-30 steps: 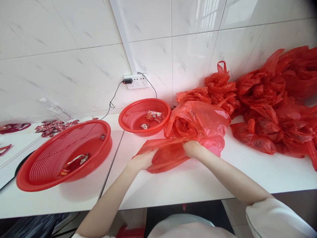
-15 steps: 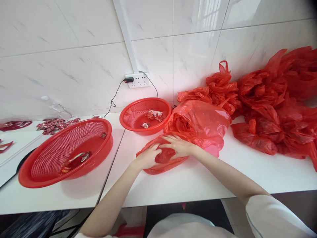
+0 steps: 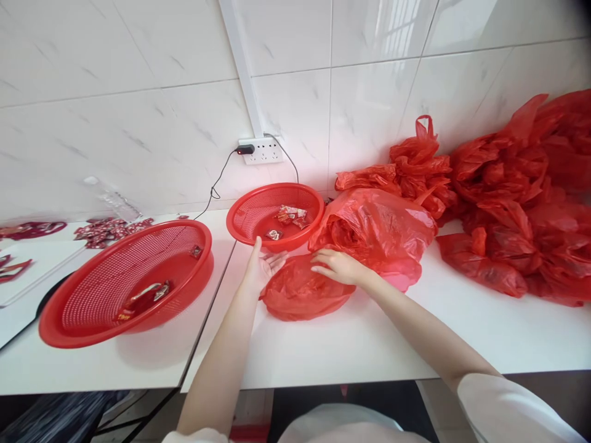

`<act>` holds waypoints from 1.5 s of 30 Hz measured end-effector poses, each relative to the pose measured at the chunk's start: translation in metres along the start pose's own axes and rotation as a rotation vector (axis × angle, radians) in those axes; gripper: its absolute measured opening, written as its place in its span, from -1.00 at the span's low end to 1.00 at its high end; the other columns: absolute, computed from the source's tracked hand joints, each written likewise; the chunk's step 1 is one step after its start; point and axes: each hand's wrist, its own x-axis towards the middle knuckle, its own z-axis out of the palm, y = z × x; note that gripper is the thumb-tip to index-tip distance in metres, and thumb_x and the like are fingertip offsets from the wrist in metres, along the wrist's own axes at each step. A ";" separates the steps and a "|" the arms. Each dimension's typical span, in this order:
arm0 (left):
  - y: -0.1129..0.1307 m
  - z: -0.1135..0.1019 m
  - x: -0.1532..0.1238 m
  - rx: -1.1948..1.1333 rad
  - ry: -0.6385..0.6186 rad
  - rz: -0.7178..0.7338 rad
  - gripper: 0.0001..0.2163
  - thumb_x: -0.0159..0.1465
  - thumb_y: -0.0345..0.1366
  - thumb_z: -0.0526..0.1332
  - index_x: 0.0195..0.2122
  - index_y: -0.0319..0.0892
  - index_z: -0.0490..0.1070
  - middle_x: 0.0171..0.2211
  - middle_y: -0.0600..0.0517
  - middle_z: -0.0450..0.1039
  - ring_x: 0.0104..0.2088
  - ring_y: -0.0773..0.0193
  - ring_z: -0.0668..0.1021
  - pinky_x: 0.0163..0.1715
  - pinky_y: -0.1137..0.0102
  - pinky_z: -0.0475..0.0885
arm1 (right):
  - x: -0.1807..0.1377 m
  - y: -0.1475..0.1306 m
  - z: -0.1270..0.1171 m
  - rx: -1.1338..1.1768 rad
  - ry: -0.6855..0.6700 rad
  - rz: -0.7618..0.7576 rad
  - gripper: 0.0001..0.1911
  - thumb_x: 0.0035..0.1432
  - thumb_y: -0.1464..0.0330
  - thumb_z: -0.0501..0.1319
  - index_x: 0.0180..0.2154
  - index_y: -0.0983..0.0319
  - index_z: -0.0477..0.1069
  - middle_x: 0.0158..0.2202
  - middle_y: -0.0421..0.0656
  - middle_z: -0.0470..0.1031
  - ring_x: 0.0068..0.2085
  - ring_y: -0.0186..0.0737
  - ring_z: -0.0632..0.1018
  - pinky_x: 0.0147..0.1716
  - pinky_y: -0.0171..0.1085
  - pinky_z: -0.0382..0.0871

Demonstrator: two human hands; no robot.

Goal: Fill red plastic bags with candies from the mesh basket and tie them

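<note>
A red plastic bag (image 3: 307, 295) lies spread low on the white table in front of me. My left hand (image 3: 264, 267) is at its left edge, fingers apart and palm turned inward, just below the small red basket (image 3: 237, 231). Resting over the bag's upper right edge is my right hand (image 3: 339, 266), its fingers stretched out and loosely spread. Behind that hand a fuller, crumpled red bag (image 3: 388, 221) leans against the first one. A few small wrapped packets (image 3: 292, 215) sit inside the small basket.
To the left a large red basket (image 3: 133, 277) stands tilted, with a few packets in it. More red bags (image 3: 508, 203) are heaped at the right. A wall socket (image 3: 261, 150) with cables, a plastic bottle (image 3: 115, 200) and patterned packets (image 3: 108, 232) are along the wall.
My left hand has come out of the bag's mouth and moved up and left. My right hand has shifted slightly right. The bag's opening has flattened over.
</note>
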 end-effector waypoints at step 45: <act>-0.037 0.031 -0.025 -0.142 -0.123 0.216 -0.68 -0.19 -0.40 0.27 -0.33 -0.24 0.55 -0.37 0.00 0.60 -0.28 0.06 0.61 -0.33 0.30 0.47 | 0.032 -0.033 -0.017 0.218 0.227 -0.057 -0.41 0.07 0.27 0.37 0.15 0.18 0.37 0.02 0.02 0.48 0.02 -0.01 0.50 0.01 -0.05 0.38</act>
